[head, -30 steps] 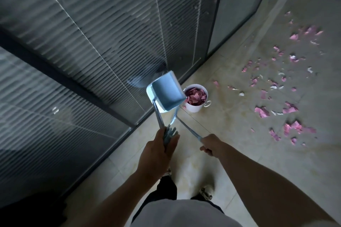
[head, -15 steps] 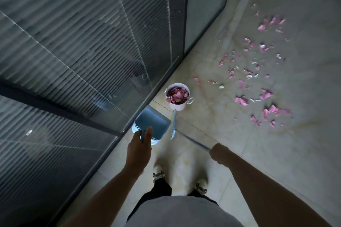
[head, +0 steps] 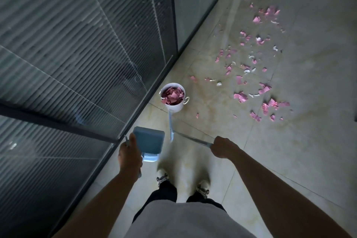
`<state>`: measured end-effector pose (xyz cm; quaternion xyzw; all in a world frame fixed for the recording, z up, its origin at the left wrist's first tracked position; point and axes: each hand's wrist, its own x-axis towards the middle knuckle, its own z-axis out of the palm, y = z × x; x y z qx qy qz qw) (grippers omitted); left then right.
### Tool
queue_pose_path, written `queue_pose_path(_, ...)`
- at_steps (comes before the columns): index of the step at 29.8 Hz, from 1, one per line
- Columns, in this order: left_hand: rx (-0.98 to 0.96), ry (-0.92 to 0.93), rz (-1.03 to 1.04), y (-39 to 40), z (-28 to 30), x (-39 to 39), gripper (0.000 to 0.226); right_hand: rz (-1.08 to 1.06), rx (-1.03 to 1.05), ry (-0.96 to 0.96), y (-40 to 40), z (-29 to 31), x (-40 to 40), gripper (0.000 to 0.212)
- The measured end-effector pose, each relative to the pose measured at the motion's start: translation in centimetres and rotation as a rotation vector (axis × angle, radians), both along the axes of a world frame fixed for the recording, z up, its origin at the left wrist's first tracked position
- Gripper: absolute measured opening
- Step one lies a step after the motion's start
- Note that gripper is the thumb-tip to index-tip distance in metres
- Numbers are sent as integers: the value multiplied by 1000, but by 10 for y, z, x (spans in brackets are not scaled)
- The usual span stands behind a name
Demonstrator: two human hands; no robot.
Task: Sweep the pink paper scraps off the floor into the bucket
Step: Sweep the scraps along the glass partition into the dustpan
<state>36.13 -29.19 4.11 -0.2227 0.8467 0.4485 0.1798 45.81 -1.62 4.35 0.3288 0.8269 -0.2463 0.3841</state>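
A small white bucket (head: pixel 174 107) stands on the tiled floor by the glass wall, filled with pink paper scraps. Many more pink scraps (head: pixel 240 96) lie scattered across the floor to its right and beyond. My left hand (head: pixel 129 155) grips the handle of a blue dustpan (head: pixel 149 140), which hangs low just in front of my feet. My right hand (head: pixel 224 147) is closed on the metal handle of a broom (head: pixel 171 127); its pale blue head reaches toward the bucket's near side.
A ribbed glass partition (head: pixel 87 54) with dark frames runs along the left. My two shoes (head: pixel 202 187) stand on the beige tiles below the dustpan. Some white scraps (head: pixel 251 56) lie mixed among the pink ones.
The dustpan has dropped from beside the bucket's rim to near my feet. The view has shifted, so the bucket sits farther from my hands.
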Motion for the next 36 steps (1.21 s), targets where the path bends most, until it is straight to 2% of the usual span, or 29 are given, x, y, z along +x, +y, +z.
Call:
queue_pose_path(5,15,-21,99,-27,3,-19,64,87,-33,28,-37,-2,-52,35)
queue_pose_path(9,32,-40,160,-51,-3,-36,66,66,-58,11,-62,-11,-91,37)
queue_pose_path(14,97,-57,179,-65,-11,-56,56,46,-15,-42,-72,-29,-116,37)
queue_pose_path(20,79,-130,120,-51,-24,-78,55,-49,7,-97,-43,-24,-99,36)
queue_pose_path(24,0,-199,-32,-24,-36,-89,67,-75,92,-144,-19,-11,-66,36)
queue_pose_path(27,48,-262,4,1,-41,-91,77,-105,185,-169,-3,-3,-41,35)
queue_pose_path(36,151,-286,-65,86,-31,-69,53,-265,270,-195,78,1,16,35)
